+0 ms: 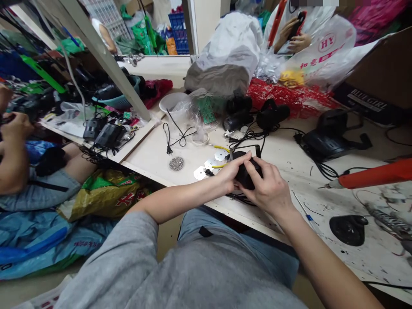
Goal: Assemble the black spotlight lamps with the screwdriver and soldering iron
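A black plastic housing (pixel 243 175) is held between both hands over the front edge of the workbench. My left hand (pixel 234 171) grips its left side, with the thumb on top. My right hand (pixel 270 183) wraps round the right side, fingers bent over it. The part's underside is hidden by the hands. Just left of it lie pliers with yellow handles (pixel 219 166), flat silver plates (pixel 200 173) and a black plug (pixel 209 172). Black cable shows beneath the hands.
A round heap of small screws (pixel 176 163) sits to the left. A red electric screwdriver (pixel 376 173) juts in from the right, above a black moulded part (pixel 347 230). Black appliances (pixel 334 137) with cords stand behind. Co-workers sit at left and across the bench.
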Action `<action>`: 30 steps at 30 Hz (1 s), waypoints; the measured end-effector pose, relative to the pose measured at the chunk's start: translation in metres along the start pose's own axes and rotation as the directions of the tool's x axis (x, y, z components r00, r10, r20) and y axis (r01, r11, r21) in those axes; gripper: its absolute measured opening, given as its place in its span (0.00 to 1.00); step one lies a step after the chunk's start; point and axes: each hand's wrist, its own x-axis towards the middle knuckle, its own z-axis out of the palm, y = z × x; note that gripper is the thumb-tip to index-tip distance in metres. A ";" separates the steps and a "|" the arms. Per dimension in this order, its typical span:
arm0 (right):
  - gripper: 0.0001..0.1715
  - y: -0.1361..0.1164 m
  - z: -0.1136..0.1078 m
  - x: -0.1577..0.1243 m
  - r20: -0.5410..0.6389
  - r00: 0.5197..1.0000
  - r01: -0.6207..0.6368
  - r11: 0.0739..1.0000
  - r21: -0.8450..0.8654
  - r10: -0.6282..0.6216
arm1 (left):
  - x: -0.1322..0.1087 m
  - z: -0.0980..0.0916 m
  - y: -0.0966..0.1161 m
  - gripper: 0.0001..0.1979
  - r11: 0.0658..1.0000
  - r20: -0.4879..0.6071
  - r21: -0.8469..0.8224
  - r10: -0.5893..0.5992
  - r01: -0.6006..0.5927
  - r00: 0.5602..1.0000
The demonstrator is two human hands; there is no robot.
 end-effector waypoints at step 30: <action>0.30 0.012 -0.013 -0.002 -0.053 0.941 -0.222 0.726 0.651 0.335 | -0.039 -0.033 0.025 0.31 -0.016 0.653 0.625 0.558 -0.780 0.512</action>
